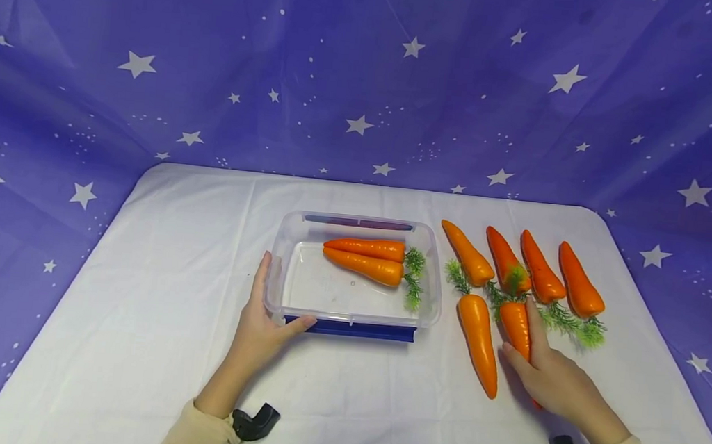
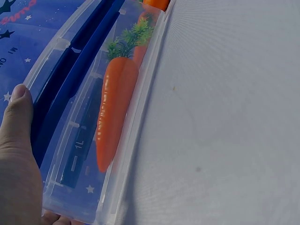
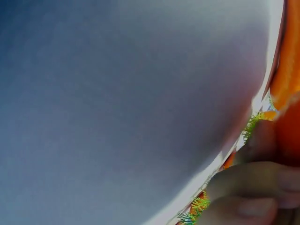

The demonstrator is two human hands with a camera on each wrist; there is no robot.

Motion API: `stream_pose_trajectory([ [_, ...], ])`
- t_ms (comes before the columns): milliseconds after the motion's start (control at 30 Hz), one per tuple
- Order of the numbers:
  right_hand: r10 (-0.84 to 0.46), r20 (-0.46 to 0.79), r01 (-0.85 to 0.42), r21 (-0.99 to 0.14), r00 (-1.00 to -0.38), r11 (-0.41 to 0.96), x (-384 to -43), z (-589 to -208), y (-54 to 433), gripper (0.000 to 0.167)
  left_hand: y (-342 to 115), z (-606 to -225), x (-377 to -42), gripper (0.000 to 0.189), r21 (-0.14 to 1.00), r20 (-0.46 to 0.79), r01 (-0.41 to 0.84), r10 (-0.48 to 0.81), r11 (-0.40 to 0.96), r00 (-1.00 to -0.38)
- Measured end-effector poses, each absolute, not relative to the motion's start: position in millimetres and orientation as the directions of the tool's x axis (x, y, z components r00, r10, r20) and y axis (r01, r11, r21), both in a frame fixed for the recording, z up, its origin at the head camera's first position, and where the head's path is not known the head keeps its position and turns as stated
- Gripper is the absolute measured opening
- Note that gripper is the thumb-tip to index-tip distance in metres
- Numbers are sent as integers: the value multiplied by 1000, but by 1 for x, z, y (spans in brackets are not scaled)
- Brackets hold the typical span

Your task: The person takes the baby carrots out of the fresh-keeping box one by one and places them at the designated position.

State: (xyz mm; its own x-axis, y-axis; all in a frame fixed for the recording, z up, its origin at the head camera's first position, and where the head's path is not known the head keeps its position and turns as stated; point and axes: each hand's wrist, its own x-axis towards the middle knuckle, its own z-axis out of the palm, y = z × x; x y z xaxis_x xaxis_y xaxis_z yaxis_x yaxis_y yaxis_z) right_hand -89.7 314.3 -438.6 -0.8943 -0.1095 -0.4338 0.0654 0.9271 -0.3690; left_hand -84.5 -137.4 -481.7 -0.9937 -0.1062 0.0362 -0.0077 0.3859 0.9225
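Note:
A clear plastic storage container (image 1: 435, 294) with blue latches stands lidless at the table's middle. Two toy carrots lie side by side in it, an upper carrot (image 1: 366, 248) and a lower carrot (image 1: 368, 268), green tops to the right. My left hand (image 1: 257, 340) holds the container's front left corner, thumb over the front blue latch (image 2: 77, 70) and fingers along the left wall. To the right, my right hand (image 1: 553, 380) grips an orange carrot (image 1: 516, 326) between thumb and fingers, its leafy end pointing away. Part of that carrot is hidden by the hand.
Just left of the right hand lies another carrot (image 1: 478, 343). Behind it are several more in a slanted row, from the leftmost carrot (image 1: 466, 254) to the rightmost carrot (image 1: 580, 281). A white cloth (image 1: 137, 288) covers the table; a starry blue backdrop (image 1: 317, 72) rises behind.

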Motion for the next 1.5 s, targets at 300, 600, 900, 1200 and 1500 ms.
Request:
stream_pose_trajectory([
  [300, -71, -484, 57, -243, -872, 968, -89, -445, 315, 105, -137, -481, -85, 124, 924, 46, 4, -101, 382, -994],
  [600, -39, -467, 59, -194, -884, 979, -86, -433, 309, 103, -137, -480, -85, 124, 922, 41, -5, -108, 388, -993],
  [900, 4, -299, 37, -104, -954, 994, -91, -408, 305, 92, -137, -481, -85, 124, 920, 35, -11, -112, 392, -993],
  [1200, -88, 46, -97, -266, -995, 959, -102, -375, 276, 83, -138, -483, -84, 124, 926, 35, -10, -112, 377, -993],
  [1500, -178, 280, -271, -340, -943, 901, -118, -361, 243, 80, -138, -483, -85, 123, 922, 33, -10, -105, 386, -994],
])
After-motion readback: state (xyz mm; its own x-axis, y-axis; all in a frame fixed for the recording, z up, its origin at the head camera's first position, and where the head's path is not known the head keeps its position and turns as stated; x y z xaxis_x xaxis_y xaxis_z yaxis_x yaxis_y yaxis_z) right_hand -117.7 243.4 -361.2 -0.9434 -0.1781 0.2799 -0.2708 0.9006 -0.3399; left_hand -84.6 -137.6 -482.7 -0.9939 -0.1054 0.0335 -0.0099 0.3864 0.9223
